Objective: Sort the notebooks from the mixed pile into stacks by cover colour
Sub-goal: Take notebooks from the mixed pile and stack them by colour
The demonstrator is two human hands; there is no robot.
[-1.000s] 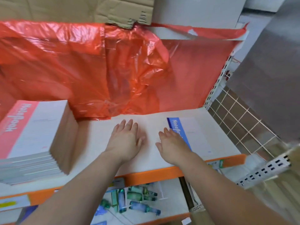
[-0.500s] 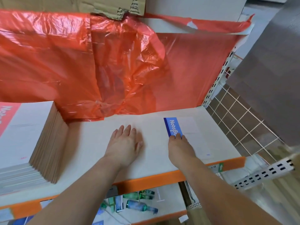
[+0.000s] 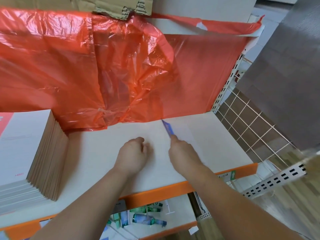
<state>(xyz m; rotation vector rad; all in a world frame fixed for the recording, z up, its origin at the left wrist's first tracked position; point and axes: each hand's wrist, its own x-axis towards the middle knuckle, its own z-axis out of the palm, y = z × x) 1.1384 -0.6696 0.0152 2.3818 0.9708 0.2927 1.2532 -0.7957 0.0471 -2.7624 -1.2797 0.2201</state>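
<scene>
Between the earlier frames and this one, our left hand (image 3: 133,153) went from lying flat to curling its fingers under, clasping nothing. The blue-banded notebook (image 3: 167,128) shifted farther from the stack (image 3: 48,153), back toward the plastic, and its band now showed narrow and slanted. We judged that it was being settled as the start of a blue pile, well apart from the pink-topped stack, so the sort looked barely begun.

Behind the stack and running off to its right hung the red plastic sheet (image 3: 86,66), its crumpled hem touching the board. The notebook's far corner lay just at that hem, which left little room to push it back. The shelf (image 3: 97,153) stretched right of the stack, with bare board between the stack and both hands. Its orange front lip (image 3: 155,193) marked the drop-off on our side. At the end farthest from the stack, a wire grid (image 3: 251,122) closed off the shelf.

The stack itself stood tall, its brown edges fanned slightly toward the hands. Our right hand (image 3: 181,150), farther from the stack than the left, reached its fingers to the near end of the blue band. Blur kept us from telling whether it pinched the cover or merely pushed it.
</scene>
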